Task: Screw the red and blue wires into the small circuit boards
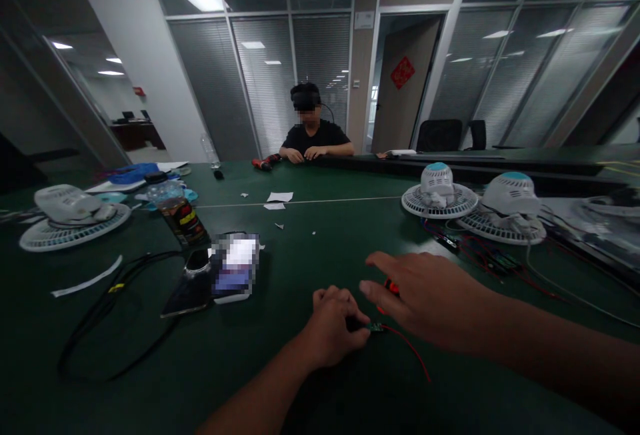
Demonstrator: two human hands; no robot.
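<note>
My left hand (333,328) is closed, thumb and fingertips pinching one end of a small green circuit board (376,327) low over the green table. A thin red wire (413,351) runs from the board's other end and curves down to the right. My right hand (425,295) is just right of the board and a little above it, thumb and forefinger stretched apart. Beyond and beneath its thumb shows an orange-red and black thing (392,286), mostly hidden; I cannot tell its kind or whether the hand touches it. The remaining right fingers are out of sight.
White fan heads (440,200) with loose wires and boards lie at right, another fan (75,218) at left. A dark-labelled bottle (183,221), a phone (189,288) and a black cable (75,341) are on the left. A person (315,131) sits opposite, near a red tool (264,163).
</note>
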